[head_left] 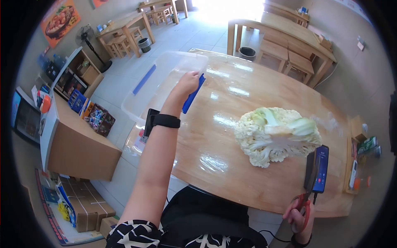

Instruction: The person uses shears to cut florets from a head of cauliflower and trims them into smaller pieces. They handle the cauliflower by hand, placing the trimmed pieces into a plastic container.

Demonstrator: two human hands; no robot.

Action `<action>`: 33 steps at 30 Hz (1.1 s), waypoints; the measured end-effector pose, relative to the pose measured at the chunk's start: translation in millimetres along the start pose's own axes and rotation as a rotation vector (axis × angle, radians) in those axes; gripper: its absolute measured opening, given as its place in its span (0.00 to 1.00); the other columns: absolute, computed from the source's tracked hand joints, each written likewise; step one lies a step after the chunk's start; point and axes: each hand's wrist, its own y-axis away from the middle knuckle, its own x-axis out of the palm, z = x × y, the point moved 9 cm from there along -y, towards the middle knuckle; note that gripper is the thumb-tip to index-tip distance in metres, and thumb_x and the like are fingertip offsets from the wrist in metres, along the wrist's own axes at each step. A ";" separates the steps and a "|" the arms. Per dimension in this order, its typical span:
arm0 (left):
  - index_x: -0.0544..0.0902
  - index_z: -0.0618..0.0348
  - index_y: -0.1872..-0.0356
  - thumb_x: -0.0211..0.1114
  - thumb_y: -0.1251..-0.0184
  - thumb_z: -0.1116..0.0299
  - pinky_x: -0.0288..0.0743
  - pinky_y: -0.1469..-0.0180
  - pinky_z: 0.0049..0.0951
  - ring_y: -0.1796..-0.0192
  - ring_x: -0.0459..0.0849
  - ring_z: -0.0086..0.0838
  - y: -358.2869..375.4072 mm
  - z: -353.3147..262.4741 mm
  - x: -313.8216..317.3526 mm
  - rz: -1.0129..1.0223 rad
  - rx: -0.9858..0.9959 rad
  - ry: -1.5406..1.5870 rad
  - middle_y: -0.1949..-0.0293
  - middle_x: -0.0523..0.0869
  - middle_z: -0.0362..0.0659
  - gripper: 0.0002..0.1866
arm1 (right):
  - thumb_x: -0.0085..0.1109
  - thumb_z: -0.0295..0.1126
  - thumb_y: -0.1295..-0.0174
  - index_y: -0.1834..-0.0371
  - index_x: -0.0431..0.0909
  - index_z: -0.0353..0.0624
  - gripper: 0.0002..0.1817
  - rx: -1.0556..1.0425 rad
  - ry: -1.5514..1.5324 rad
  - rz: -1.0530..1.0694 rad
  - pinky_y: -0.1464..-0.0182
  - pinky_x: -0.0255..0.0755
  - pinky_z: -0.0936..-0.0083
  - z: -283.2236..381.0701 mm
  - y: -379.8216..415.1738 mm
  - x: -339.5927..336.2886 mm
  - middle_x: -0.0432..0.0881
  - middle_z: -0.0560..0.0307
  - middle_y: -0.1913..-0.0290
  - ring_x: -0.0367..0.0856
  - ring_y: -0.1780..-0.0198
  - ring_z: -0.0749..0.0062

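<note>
Gripping: left hand (187, 81) closed on the bin (165, 84) rim, bench (223, 165) edge at ten o'clock.
Right hand (298, 217): holding scissors (308, 194), five o'clock.
Cauliflower (277, 135): bench centre-right.
Phone (319, 168): just beside scissors.

A small eatery: wooden dining tables (285, 25), stools (118, 41), food poster (60, 18)

No lettering can be read anywhere: the wall poster (60, 17) shows only food, and the phone screen (321, 168) (lit) is blurred.
</note>
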 end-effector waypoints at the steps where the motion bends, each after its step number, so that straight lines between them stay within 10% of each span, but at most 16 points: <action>1: 0.77 0.65 0.51 0.48 0.33 0.63 0.71 0.58 0.30 0.61 0.79 0.31 4.4 8.0 8.1 0.143 -0.182 0.141 0.61 0.82 0.47 0.18 | 0.55 0.39 0.50 0.66 0.65 0.38 0.17 0.002 -0.016 -0.010 0.83 0.57 0.88 -4.9 0.6 -3.1 0.73 0.53 0.80 0.65 0.85 0.82; 9: 0.81 0.67 0.58 0.60 0.41 0.71 0.74 0.63 0.24 0.66 0.81 0.25 3.9 10.0 4.4 0.010 -0.136 0.427 0.65 0.84 0.46 0.12 | 0.54 0.37 0.47 0.70 0.67 0.40 0.12 0.123 -0.055 0.046 0.79 0.61 0.87 -41.0 2.0 -9.9 0.75 0.56 0.79 0.67 0.82 0.83; 11: 0.83 0.67 0.61 0.63 0.45 0.74 0.74 0.64 0.23 0.66 0.82 0.24 6.5 7.7 2.7 -0.017 -0.188 0.493 0.67 0.85 0.45 0.11 | 0.54 0.23 0.46 0.59 0.65 0.37 0.12 0.141 -0.121 0.166 0.76 0.67 0.88 -56.1 4.0 -10.2 0.75 0.56 0.74 0.75 0.73 0.80; 17: 0.84 0.67 0.65 0.63 0.46 0.79 0.74 0.64 0.17 0.69 0.82 0.20 59.4 -85.0 -29.0 -0.430 0.391 0.415 0.70 0.85 0.43 0.07 | 0.54 0.25 0.44 0.59 0.65 0.37 0.12 0.151 -0.203 0.136 0.76 0.67 0.88 -53.2 0.7 -4.3 0.76 0.56 0.74 0.76 0.73 0.80; 29: 0.83 0.61 0.63 0.66 0.46 0.67 0.73 0.60 0.30 0.67 0.81 0.34 69.4 -102.1 93.1 -0.029 0.384 0.191 0.68 0.85 0.49 0.11 | 0.53 0.29 0.42 0.65 0.67 0.39 0.07 0.247 -0.175 0.122 0.76 0.64 0.87 -67.5 -2.4 29.8 0.71 0.60 0.79 0.70 0.78 0.83; 31: 0.82 0.61 0.59 0.65 0.43 0.64 0.72 0.57 0.23 0.58 0.80 0.25 78.6 -107.6 67.5 -0.271 0.534 0.235 0.62 0.84 0.44 0.14 | 0.53 0.32 0.41 0.65 0.66 0.39 0.09 0.242 -0.242 0.144 0.76 0.63 0.86 -67.7 -6.4 38.8 0.69 0.61 0.77 0.68 0.79 0.83; 33: 0.78 0.61 0.50 0.61 0.40 0.56 0.69 0.51 0.26 0.47 0.75 0.28 68.4 -82.9 82.6 -0.007 0.360 0.469 0.50 0.78 0.46 0.22 | 0.53 0.33 0.41 0.64 0.66 0.39 0.10 0.239 -0.190 0.145 0.75 0.63 0.86 -66.1 -8.9 45.9 0.69 0.61 0.76 0.68 0.77 0.82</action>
